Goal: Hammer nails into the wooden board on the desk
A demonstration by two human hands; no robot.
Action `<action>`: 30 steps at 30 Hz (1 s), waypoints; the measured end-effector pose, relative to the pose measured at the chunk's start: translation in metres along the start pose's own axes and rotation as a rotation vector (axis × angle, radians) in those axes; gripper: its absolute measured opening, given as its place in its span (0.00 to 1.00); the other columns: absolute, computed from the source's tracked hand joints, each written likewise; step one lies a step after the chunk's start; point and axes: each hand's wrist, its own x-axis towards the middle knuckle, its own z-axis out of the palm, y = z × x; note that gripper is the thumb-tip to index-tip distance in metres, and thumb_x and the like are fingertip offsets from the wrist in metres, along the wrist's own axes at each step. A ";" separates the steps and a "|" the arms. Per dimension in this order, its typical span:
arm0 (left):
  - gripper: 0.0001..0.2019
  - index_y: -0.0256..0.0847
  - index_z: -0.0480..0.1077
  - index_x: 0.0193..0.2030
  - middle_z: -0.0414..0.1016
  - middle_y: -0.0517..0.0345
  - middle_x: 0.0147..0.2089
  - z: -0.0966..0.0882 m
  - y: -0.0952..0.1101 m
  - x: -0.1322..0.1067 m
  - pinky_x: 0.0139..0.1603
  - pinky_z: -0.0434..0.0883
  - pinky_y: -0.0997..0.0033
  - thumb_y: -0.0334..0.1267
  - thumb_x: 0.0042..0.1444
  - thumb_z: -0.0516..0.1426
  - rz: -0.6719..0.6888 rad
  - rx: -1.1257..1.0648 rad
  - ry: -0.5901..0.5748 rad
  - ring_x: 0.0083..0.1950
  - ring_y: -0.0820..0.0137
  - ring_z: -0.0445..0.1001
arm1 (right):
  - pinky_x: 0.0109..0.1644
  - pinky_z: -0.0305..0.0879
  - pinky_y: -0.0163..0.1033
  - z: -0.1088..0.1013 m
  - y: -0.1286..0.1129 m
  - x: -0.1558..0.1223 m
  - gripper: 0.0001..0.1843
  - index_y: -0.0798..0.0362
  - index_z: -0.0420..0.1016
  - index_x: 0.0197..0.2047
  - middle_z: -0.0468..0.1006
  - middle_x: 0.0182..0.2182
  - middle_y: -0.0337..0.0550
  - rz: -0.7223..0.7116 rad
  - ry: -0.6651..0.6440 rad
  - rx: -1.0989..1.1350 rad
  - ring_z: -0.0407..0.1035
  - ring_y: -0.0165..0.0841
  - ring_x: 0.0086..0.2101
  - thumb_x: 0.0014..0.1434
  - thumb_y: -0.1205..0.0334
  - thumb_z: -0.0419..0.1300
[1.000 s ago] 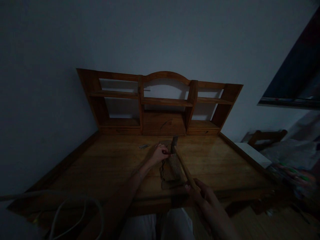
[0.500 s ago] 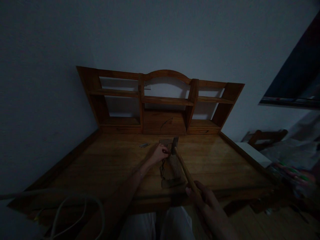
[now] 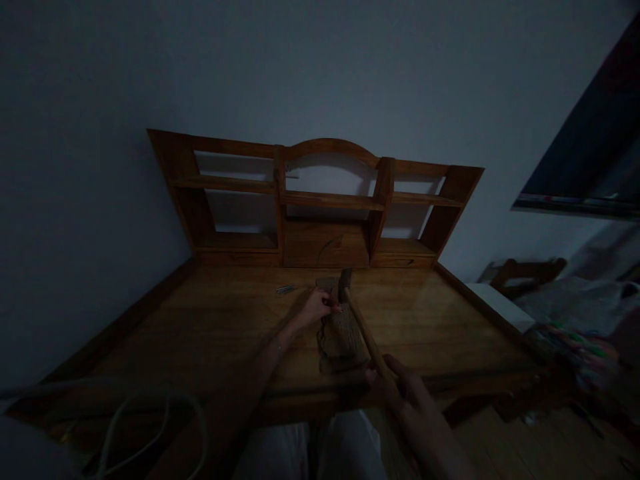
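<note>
My right hand [image 3: 403, 390] is wrapped round the wooden handle of a hammer [image 3: 364, 328], near its lower end. The dark hammer head is above the upper part of a block of wood [image 3: 345, 330]; whether they touch, I cannot tell. My left hand [image 3: 320, 305] is closed in a pinch over the wood, just left of the hammer head. What its fingertips hold is too small and dark to make out. Under the wood lies a brown, ragged-edged sheet [image 3: 329, 365], perhaps cardboard. Several thin metal pieces resembling nails [image 3: 285, 289] lie left of my left hand.
Everything is on a wooden desk [image 3: 210, 327] with a raised shelf unit [image 3: 330, 200] along its back. A pale cable [image 3: 117, 427] loops at the lower left. To the right stand a chair [image 3: 530, 270] and a white surface [image 3: 497, 305].
The view has shifted slightly. The hammer head is a touch higher and further left in the picture. Both hands keep their holds, and the wood stays in place.
</note>
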 end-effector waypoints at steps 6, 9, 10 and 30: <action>0.17 0.33 0.73 0.24 0.66 0.60 0.24 0.004 -0.010 0.004 0.29 0.57 0.76 0.49 0.43 0.62 0.005 0.020 -0.025 0.29 0.74 0.62 | 0.55 0.61 0.44 0.004 0.008 0.002 0.37 0.54 0.70 0.52 0.70 0.51 0.52 0.008 -0.006 0.068 0.62 0.43 0.54 0.48 0.35 0.57; 0.17 0.33 0.74 0.24 0.66 0.60 0.24 0.006 -0.012 0.006 0.30 0.58 0.76 0.50 0.44 0.62 0.045 0.029 -0.010 0.30 0.74 0.63 | 0.55 0.62 0.43 0.005 0.007 0.001 0.36 0.53 0.70 0.52 0.69 0.52 0.52 -0.010 0.028 0.049 0.62 0.43 0.54 0.48 0.35 0.58; 0.17 0.34 0.74 0.25 0.66 0.60 0.25 0.006 -0.012 0.006 0.31 0.58 0.75 0.49 0.43 0.62 0.051 0.032 -0.005 0.31 0.73 0.63 | 0.54 0.62 0.43 0.005 0.007 0.001 0.36 0.52 0.70 0.52 0.69 0.52 0.52 -0.015 0.035 0.043 0.62 0.43 0.54 0.48 0.35 0.58; 0.14 0.34 0.76 0.25 0.66 0.60 0.24 0.004 -0.007 0.004 0.31 0.58 0.75 0.46 0.43 0.62 0.000 0.021 -0.019 0.31 0.73 0.63 | 0.61 0.50 0.48 0.008 0.017 0.010 0.35 0.50 0.67 0.54 0.66 0.56 0.48 -0.026 -0.035 0.023 0.58 0.42 0.57 0.50 0.35 0.56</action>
